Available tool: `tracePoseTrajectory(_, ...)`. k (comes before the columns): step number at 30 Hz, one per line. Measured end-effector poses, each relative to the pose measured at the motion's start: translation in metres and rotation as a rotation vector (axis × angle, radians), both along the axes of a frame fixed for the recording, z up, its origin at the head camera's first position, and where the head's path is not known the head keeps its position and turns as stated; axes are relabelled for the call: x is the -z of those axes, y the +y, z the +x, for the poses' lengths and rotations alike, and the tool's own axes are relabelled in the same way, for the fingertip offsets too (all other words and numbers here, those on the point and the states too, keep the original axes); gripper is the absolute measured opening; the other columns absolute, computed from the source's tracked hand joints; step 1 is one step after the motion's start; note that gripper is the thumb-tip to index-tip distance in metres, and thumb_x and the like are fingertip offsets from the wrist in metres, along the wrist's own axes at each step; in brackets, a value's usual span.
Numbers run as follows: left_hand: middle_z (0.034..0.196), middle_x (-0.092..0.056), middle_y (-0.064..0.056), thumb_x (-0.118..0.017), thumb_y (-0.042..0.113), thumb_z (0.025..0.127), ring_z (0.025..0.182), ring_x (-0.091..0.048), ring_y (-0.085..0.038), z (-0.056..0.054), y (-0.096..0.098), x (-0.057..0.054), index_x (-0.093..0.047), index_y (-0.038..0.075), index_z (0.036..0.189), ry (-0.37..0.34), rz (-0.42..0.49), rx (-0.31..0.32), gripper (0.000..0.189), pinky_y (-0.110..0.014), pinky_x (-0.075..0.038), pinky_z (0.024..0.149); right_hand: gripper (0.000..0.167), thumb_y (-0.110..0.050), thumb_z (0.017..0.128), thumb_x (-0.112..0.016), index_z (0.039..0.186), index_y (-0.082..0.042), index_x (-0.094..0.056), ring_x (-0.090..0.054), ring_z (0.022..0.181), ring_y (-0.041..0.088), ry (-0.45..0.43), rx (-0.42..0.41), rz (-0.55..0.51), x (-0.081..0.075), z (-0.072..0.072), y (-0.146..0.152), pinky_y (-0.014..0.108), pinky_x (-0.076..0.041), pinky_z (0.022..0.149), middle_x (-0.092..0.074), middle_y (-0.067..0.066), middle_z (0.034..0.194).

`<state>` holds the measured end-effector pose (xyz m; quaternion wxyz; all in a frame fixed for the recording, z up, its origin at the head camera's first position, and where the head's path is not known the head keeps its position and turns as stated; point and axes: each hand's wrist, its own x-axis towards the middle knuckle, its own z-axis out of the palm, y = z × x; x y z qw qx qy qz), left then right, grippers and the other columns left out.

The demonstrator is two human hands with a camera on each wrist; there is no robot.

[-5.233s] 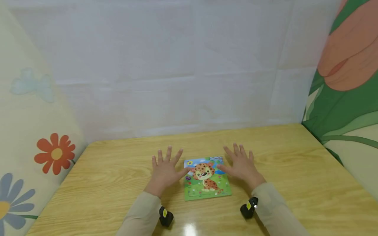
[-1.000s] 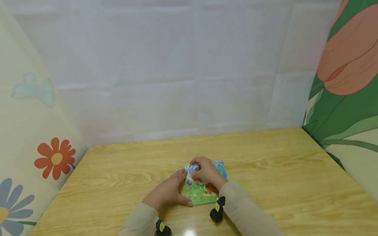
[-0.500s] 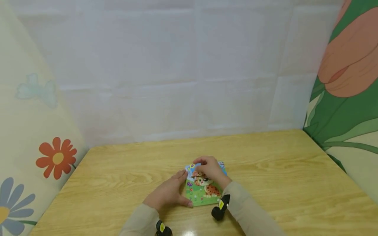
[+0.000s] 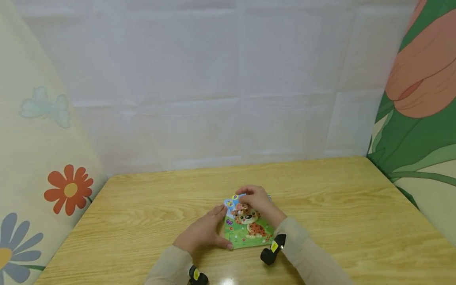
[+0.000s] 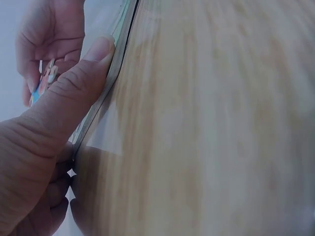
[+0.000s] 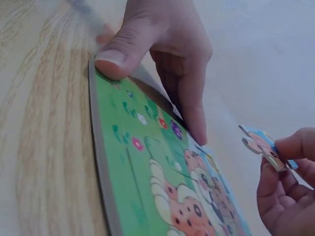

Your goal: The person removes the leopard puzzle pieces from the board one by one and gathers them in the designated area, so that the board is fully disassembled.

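A square jigsaw puzzle [image 4: 249, 238] with a cartoon leopard on green and blue lies flat on the wooden table. My left hand [image 4: 204, 231] holds its left side, thumb on the near corner and fingertips by the far corner. Above the puzzle's far part, my right hand [image 4: 259, 202] pinches a jigsaw piece [image 6: 263, 147] between thumb and fingers. This piece shows part of a spotted ear and some blue and yellow. In the right wrist view it is lifted clear of the puzzle. My right hand covers the puzzle's far right part in the head view.
The wooden table [image 4: 142, 206] extends around the puzzle to a white cloth backdrop [image 4: 213, 99]. Printed panels with flowers [image 4: 70, 190] and leaves [image 4: 420, 134] stand at the left and right. A small black camera sits on each wrist [image 4: 272, 250].
Both hands were spread beside the whole puzzle at first. Then my left hand took its left side, and my right hand pulled a piece up and moved it slightly right and away.
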<state>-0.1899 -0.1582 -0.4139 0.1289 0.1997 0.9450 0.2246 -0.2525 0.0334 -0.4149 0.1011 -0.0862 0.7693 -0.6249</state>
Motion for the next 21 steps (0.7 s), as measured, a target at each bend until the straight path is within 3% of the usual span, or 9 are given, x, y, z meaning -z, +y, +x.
tracePoseTrajectory(6, 0.152, -0.020, -0.016, -0.079, 0.054, 0.057, 0.138, -0.020, -0.036, 0.000, 0.000, 0.000, -0.027, 0.001, 0.145, -0.010, -0.010, -0.006, 0.115, -0.050, -0.023, 0.112, 0.025, -0.004, 0.076, -0.062, 0.100, 0.001, -0.065, -0.056, 0.070, 0.012, -0.048, 0.044, -0.028, -0.002, -0.002, 0.012, 0.021, -0.048, 0.062, -0.066, 0.006, 0.089)
tracePoseTrajectory(13, 0.152, -0.019, -0.017, -0.079, 0.054, 0.057, 0.138, -0.021, -0.037, 0.000, 0.000, 0.000, -0.026, 0.000, 0.144, -0.003, -0.009, 0.003, 0.116, -0.050, -0.023, 0.112, 0.025, 0.005, 0.075, -0.058, 0.099, 0.009, -0.062, -0.054, 0.065, 0.011, -0.092, 0.108, -0.146, 0.003, -0.007, 0.028, 0.021, -0.048, 0.058, -0.062, 0.003, 0.078)
tracePoseTrajectory(21, 0.152, -0.019, -0.018, -0.079, 0.052, 0.058, 0.138, -0.021, -0.037, 0.001, 0.000, -0.001, -0.025, -0.002, 0.144, 0.007, -0.029, 0.021, 0.115, -0.049, -0.022, 0.112, 0.021, 0.007, 0.080, -0.053, 0.101, 0.010, -0.059, -0.047, 0.064, 0.012, -0.148, 0.169, -0.227, 0.003, -0.009, 0.051, 0.020, -0.043, 0.056, -0.057, 0.004, 0.083)
